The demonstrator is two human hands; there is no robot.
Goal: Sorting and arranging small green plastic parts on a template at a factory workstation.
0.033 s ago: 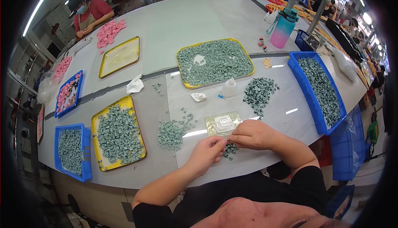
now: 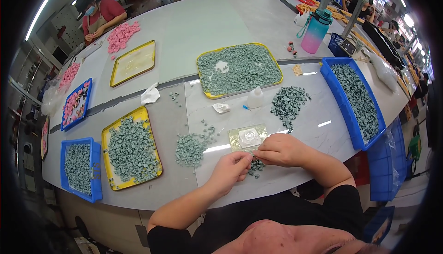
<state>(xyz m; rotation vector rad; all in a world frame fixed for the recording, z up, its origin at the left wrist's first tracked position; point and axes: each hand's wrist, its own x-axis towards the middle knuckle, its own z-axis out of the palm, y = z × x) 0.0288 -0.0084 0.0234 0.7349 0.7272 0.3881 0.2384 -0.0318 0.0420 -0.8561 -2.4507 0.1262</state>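
My left hand (image 2: 233, 168) and my right hand (image 2: 282, 150) meet fingertip to fingertip near the table's front edge. Both are closed in a pinch around a tiny piece, mostly hidden by the fingers. Below the right hand lies a small heap of dark green pieces (image 2: 255, 168). Just beyond the fingers is a flat, yellowish square pad (image 2: 236, 144) with a clear shallow dish (image 2: 249, 137) on it. A pale green pile of small pieces (image 2: 189, 150) lies left of my left hand. A darker green pile (image 2: 290, 104) sits beyond my right hand.
A white squeeze bottle (image 2: 255, 98) stands beyond the pad, near a crumpled tissue (image 2: 221, 108). Yellow-rimmed trays (image 2: 199, 76) and blue bins (image 2: 376, 115) hold green pieces. A blue-pink water bottle (image 2: 315, 35) stands at the back right. Another person (image 2: 102, 16) works at the far left.
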